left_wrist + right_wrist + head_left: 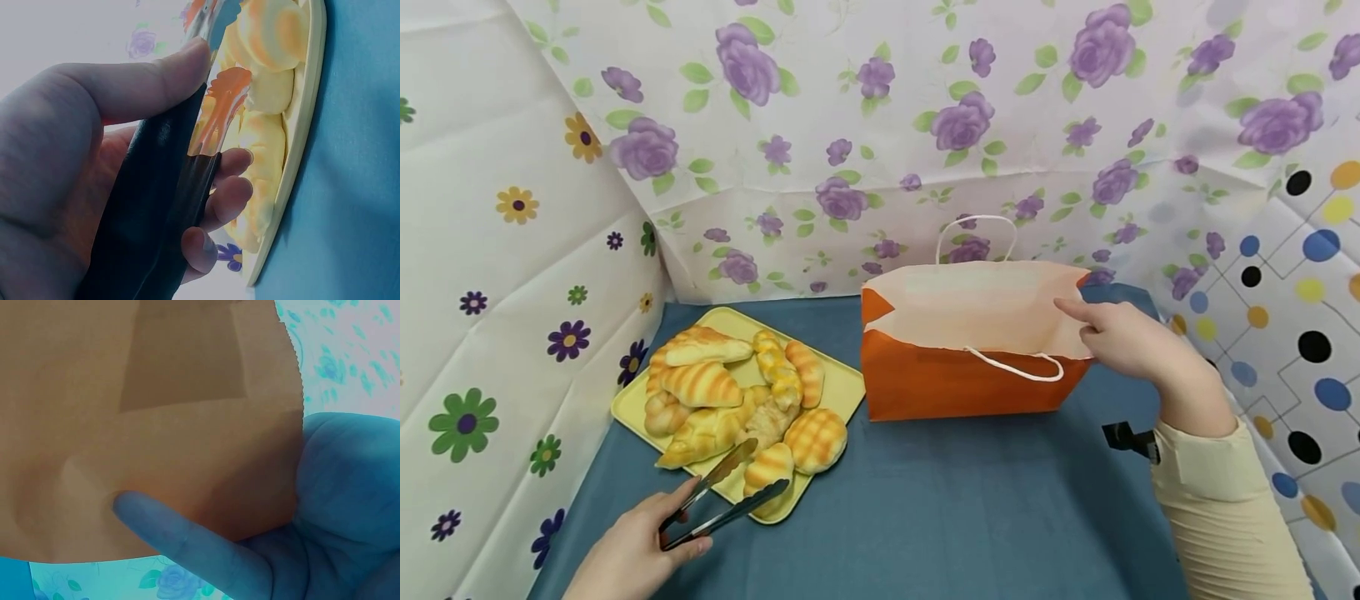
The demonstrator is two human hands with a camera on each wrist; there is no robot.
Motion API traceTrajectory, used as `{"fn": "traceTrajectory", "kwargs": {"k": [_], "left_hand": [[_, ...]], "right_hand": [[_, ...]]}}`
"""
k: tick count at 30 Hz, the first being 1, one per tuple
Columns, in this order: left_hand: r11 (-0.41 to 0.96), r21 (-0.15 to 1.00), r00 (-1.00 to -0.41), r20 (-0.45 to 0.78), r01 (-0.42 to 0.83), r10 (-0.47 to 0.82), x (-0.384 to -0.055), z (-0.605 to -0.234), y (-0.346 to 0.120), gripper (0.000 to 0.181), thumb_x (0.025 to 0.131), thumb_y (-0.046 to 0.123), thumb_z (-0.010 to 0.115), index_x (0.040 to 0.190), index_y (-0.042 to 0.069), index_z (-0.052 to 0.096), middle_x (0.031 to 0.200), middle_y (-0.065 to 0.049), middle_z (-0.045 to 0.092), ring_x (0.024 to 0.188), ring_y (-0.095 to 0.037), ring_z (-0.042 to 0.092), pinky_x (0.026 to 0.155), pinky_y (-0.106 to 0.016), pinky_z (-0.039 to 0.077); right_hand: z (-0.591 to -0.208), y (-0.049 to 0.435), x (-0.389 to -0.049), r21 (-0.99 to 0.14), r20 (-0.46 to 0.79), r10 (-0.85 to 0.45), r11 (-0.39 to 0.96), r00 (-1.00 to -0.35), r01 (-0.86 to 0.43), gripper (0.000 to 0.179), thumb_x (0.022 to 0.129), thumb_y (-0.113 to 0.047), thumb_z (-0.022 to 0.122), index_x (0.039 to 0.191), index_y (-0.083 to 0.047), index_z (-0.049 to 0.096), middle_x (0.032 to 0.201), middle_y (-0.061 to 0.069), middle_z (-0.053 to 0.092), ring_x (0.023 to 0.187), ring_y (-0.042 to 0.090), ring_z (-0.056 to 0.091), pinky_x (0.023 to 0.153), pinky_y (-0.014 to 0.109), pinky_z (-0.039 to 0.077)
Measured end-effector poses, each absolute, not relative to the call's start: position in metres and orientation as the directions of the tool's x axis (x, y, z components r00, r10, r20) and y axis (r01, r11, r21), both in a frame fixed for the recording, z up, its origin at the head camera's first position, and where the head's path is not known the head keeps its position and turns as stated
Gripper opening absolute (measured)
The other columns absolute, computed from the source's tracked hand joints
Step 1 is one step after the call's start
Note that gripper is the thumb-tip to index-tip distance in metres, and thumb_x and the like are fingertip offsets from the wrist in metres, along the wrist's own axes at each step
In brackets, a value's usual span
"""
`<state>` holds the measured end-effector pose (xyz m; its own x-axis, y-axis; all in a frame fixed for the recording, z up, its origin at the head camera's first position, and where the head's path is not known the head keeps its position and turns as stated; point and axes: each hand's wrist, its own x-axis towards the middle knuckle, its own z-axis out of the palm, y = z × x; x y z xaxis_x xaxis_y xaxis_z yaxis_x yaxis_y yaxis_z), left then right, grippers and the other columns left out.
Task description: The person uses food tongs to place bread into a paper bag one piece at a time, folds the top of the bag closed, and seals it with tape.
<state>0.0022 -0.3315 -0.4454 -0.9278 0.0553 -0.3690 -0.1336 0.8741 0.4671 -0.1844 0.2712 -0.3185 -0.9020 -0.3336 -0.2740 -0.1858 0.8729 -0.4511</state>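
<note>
In my left hand [632, 542] I hold serving tongs [722, 521] by their black handles, thumb on one side and fingers curled round the other. The tongs' arms stand apart, their tips over the near corner of a yellow tray [850, 392], around a small striped bread roll [767, 468]. Several other breads lie heaped there, among them a round crosshatched bun [815, 440]. At the right end of an orange paper bag [962, 387], my right hand [1120, 333] grips the rim. One finger [181, 537] lies along the paper; the thumb's tip is hidden.
The bag stands with its wide mouth toward me and two white rope handles [1015, 367]. A blue cloth [940, 500] covers the table. Flowered sheets [850, 125] hang behind and at the left, a dotted sheet [1292, 317] at the right. A black strap end juts from my right sleeve.
</note>
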Motion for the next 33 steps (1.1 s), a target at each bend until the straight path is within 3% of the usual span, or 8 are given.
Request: {"fn": "traceTrajectory", "kwargs": {"k": [6,10,15,29,33], "left_hand": [[0.879,0.460,-0.927,-0.369,-0.124,0.062,0.006,-0.448,-0.336,0.086,0.089,0.041,0.088,0.158,0.005,0.052,0.096,0.003,0.060,0.071,-0.017,0.049,0.061,-0.032,0.039],[0.871,0.470,-0.915,-0.398,-0.143,0.064,0.006,-0.452,-0.337,0.085,0.089,0.041,0.088,0.157,0.004,0.053,0.092,0.002,0.058,0.071,-0.019,0.049,0.061,-0.034,0.040],[0.863,0.473,-0.895,-0.441,-0.176,0.060,0.006,-0.457,-0.337,0.086,0.089,0.042,0.088,0.157,0.002,0.052,0.092,0.001,0.059,0.072,-0.021,0.049,0.062,-0.036,0.040],[0.868,0.458,-0.880,-0.472,-0.192,0.054,0.008,-0.460,-0.342,0.086,0.089,0.041,0.088,0.157,0.002,0.052,0.091,0.001,0.058,0.074,-0.021,0.050,0.064,-0.037,0.039],[0.876,0.433,-0.869,-0.493,-0.213,0.032,0.008,-0.462,-0.343,0.088,0.089,0.043,0.087,0.157,0.001,0.052,0.089,-0.002,0.055,0.074,-0.022,0.049,0.064,-0.038,0.038]], "right_hand": [[-0.322,0.274,-0.183,-0.464,-0.262,-0.339,0.865,-0.904,-0.190,0.062,0.109,-0.008,0.036,0.170,-0.009,0.027,0.079,0.009,0.055,0.068,0.022,0.056,0.062,0.040,0.038],[-0.321,0.273,-0.182,-0.464,-0.268,-0.334,0.867,-0.904,-0.183,0.062,0.109,-0.008,0.037,0.171,-0.010,0.027,0.077,0.009,0.055,0.074,0.022,0.062,0.062,0.040,0.039],[-0.321,0.273,-0.183,-0.464,-0.267,-0.332,0.867,-0.905,-0.181,0.062,0.109,-0.008,0.037,0.171,-0.010,0.027,0.081,0.009,0.055,0.071,0.023,0.058,0.062,0.040,0.040],[-0.321,0.272,-0.184,-0.459,-0.264,-0.334,0.868,-0.905,-0.187,0.062,0.110,-0.009,0.038,0.171,-0.010,0.026,0.080,0.008,0.055,0.075,0.021,0.063,0.064,0.040,0.042],[-0.321,0.272,-0.185,-0.459,-0.257,-0.335,0.868,-0.906,-0.191,0.062,0.109,-0.008,0.039,0.170,-0.010,0.027,0.089,0.015,0.061,0.078,0.022,0.066,0.064,0.040,0.044]]}}
